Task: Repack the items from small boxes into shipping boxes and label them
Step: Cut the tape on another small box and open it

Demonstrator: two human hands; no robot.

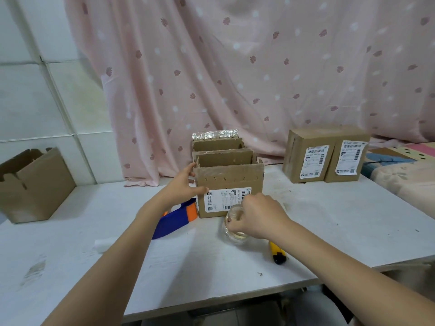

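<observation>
Left hand [186,184] is bracing the open box [229,182] at frame centre, fingers straight, steadying it for loading; right hand [259,214] is gripping the tape roll [235,225] just below.

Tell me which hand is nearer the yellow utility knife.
Right. The right hand grips a clear tape roll just up-left of the yellow utility knife. The left hand rests on the open box, farther away.
</observation>
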